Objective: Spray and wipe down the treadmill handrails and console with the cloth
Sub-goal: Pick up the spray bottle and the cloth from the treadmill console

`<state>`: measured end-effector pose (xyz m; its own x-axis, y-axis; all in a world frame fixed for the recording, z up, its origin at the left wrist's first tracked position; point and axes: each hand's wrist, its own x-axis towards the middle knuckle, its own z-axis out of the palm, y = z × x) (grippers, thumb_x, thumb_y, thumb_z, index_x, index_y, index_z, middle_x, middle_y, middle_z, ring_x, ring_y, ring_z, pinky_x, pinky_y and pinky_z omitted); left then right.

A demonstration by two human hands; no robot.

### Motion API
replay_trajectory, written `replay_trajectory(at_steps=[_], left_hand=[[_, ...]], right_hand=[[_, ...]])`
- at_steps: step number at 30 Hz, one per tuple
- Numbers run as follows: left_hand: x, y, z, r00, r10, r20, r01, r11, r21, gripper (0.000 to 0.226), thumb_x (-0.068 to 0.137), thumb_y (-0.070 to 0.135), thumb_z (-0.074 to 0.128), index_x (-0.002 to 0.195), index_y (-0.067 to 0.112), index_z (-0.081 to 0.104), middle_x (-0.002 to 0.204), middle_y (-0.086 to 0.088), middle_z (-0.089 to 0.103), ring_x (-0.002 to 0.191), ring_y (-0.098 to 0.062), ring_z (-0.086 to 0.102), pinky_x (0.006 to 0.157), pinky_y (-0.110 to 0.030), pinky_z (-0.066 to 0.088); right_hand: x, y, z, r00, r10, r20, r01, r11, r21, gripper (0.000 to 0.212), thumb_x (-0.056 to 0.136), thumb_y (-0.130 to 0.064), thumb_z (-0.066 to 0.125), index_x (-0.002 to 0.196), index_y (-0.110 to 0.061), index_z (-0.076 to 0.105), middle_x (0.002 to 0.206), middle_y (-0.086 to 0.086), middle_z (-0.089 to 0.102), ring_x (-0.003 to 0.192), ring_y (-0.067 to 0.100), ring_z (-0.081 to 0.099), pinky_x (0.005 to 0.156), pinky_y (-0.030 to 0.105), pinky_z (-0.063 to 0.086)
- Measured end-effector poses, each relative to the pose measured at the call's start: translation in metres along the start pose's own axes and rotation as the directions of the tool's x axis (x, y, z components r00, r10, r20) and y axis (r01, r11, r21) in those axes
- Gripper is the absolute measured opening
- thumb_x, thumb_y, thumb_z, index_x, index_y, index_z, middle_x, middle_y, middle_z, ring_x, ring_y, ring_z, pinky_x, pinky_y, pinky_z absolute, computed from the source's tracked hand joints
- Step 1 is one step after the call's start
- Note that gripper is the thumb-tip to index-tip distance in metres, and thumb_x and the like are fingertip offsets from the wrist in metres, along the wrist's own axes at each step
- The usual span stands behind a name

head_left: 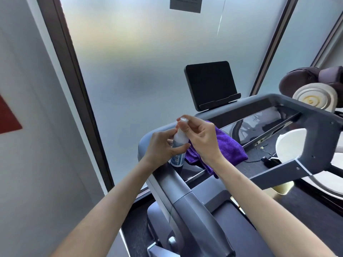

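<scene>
One small spray bottle (pixel 178 145) stands upright over the front left corner of the treadmill frame, its base near or on the left handrail (pixel 178 193); actual contact cannot be told. The bottle is a slim cylinder of smooth white plastic with a blue label and a barcode low on its side. The left hand (pixel 159 145) wraps its fingers closed around the bottle's middle. The right hand (pixel 200 138) pinches the top of the bottle between thumb and forefinger, on a clear round cap (pixel 183 120), while its other fingers curl loosely.

One purple cloth (pixel 230 147), thick and fluffy like microfibre, lies crumpled over the front left part of the frame, just behind the right hand, with a fold hanging down below the wrist.

The handrails are smooth matte grey, moulded with rounded corners; the front crossbar (pixel 259 103) runs toward the right edge. One console screen (pixel 209 84), a dark glossy rectangle with rounded corners, stands tilted above the crossbar, with a narrow ledge along its bottom edge. Behind it is frosted glass (pixel 148 71) in dark frames. Both forearms are bare.
</scene>
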<state>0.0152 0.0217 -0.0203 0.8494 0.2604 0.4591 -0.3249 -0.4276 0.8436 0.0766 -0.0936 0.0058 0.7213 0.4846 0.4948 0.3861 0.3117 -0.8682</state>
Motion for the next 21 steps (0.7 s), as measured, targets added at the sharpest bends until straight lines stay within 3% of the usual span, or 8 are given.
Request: replay_trajectory(at_steps=[4, 7, 10, 13, 15, 17, 21], left_hand=[[0.000, 0.001, 0.001, 1.000, -0.012, -0.011, 0.013, 1.000, 0.021, 0.014, 0.074, -0.001, 0.076, 0.081, 0.000, 0.065, 0.070, -0.006, 0.055, 0.066, -0.015, 0.045, 0.067, -0.043, 0.053], [-0.002, 0.001, 0.002, 1.000, -0.008, -0.020, 0.009, 1.000, 0.005, 0.025, 0.074, -0.002, 0.076, 0.077, 0.021, 0.065, 0.066, 0.005, 0.056, 0.064, -0.010, 0.046, 0.061, -0.028, 0.051], [-0.002, 0.002, 0.000, 1.000, -0.015, -0.011, 0.015, 1.000, -0.003, 0.027, 0.075, -0.003, 0.076, 0.078, 0.021, 0.064, 0.067, 0.006, 0.057, 0.064, -0.008, 0.047, 0.063, -0.022, 0.048], [-0.001, 0.003, -0.003, 0.998, -0.022, 0.053, 0.023, 1.000, -0.005, 0.019, 0.076, -0.003, 0.077, 0.084, 0.009, 0.066, 0.074, 0.000, 0.057, 0.064, -0.007, 0.048, 0.063, -0.022, 0.048], [-0.001, 0.001, -0.004, 0.997, -0.035, 0.066, 0.035, 0.999, -0.001, 0.020, 0.077, -0.002, 0.077, 0.082, 0.013, 0.064, 0.071, 0.007, 0.057, 0.061, -0.006, 0.049, 0.059, -0.020, 0.047], [-0.001, -0.001, -0.002, 0.997, -0.039, 0.063, 0.039, 0.999, 0.007, 0.028, 0.077, -0.002, 0.076, 0.076, 0.022, 0.061, 0.063, 0.019, 0.054, 0.057, -0.003, 0.048, 0.055, -0.015, 0.044], [-0.004, -0.001, 0.000, 0.997, -0.041, 0.062, 0.042, 0.999, -0.020, 0.025, 0.077, -0.004, 0.076, 0.079, 0.018, 0.065, 0.065, 0.015, 0.059, 0.059, -0.004, 0.051, 0.058, -0.015, 0.047]], right_hand=[[-0.004, 0.002, 0.002, 0.999, -0.021, -0.047, 0.023, 0.999, 0.049, 0.019, 0.080, -0.027, 0.070, 0.084, -0.008, 0.069, 0.075, 0.008, 0.057, 0.074, 0.019, 0.048, 0.069, 0.041, 0.044], [-0.004, 0.002, 0.008, 0.994, 0.002, -0.106, 0.008, 0.995, 0.095, 0.023, 0.076, -0.029, 0.074, 0.084, -0.008, 0.071, 0.074, 0.004, 0.062, 0.075, 0.018, 0.049, 0.073, 0.044, 0.046], [-0.004, 0.001, 0.009, 0.997, 0.005, -0.081, 0.001, 0.997, 0.080, 0.019, 0.077, -0.028, 0.074, 0.081, -0.009, 0.071, 0.071, 0.000, 0.060, 0.072, 0.016, 0.047, 0.070, 0.040, 0.044], [-0.002, -0.003, -0.004, 0.998, 0.048, 0.031, -0.050, 0.997, 0.066, 0.015, 0.077, -0.024, 0.071, 0.088, -0.013, 0.072, 0.077, 0.002, 0.070, 0.078, 0.018, 0.061, 0.076, 0.036, 0.054], [0.000, -0.004, -0.010, 0.995, 0.037, 0.089, -0.038, 0.999, 0.010, 0.015, 0.079, -0.022, 0.068, 0.092, -0.014, 0.070, 0.079, -0.003, 0.075, 0.079, 0.012, 0.067, 0.079, 0.028, 0.056], [0.000, -0.005, -0.010, 0.996, 0.019, 0.087, -0.019, 1.000, 0.006, 0.018, 0.080, -0.021, 0.066, 0.094, -0.010, 0.069, 0.078, -0.005, 0.074, 0.077, 0.008, 0.068, 0.076, 0.023, 0.056], [-0.001, -0.010, -0.009, 0.994, 0.061, 0.095, -0.071, 0.992, 0.105, 0.025, 0.081, -0.019, 0.063, 0.098, -0.002, 0.066, 0.077, -0.002, 0.071, 0.072, 0.010, 0.066, 0.072, 0.022, 0.056]])
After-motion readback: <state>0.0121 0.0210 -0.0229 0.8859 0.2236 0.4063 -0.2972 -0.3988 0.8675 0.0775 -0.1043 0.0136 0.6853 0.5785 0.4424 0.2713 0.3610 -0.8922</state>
